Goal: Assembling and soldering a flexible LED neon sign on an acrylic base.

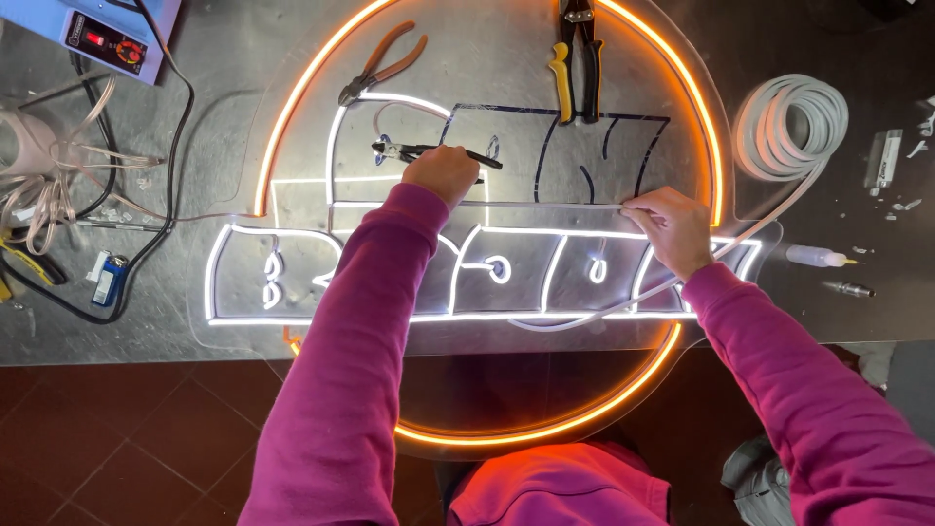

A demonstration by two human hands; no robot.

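Observation:
A round clear sign panel (506,88) lies on a grey metal bench, ringed by a glowing orange strip (292,107) with white lit letter outlines (243,234) across it. My left hand (443,175) is closed on black-handled cutters (429,151) and rests on the panel above the letters. My right hand (672,229) pinches an unlit white flexible strip (555,206) that runs along a horizontal groove toward my left hand. Both arms wear magenta sleeves.
Orange-handled pliers (385,63) and yellow-and-black snips (577,68) lie on the panel's top. A coil of white strip (789,127) sits right, with a small glue bottle (816,256) below it. A blue power box (102,34), cables and clear tubing crowd the left. Red floor tiles lie below the bench edge.

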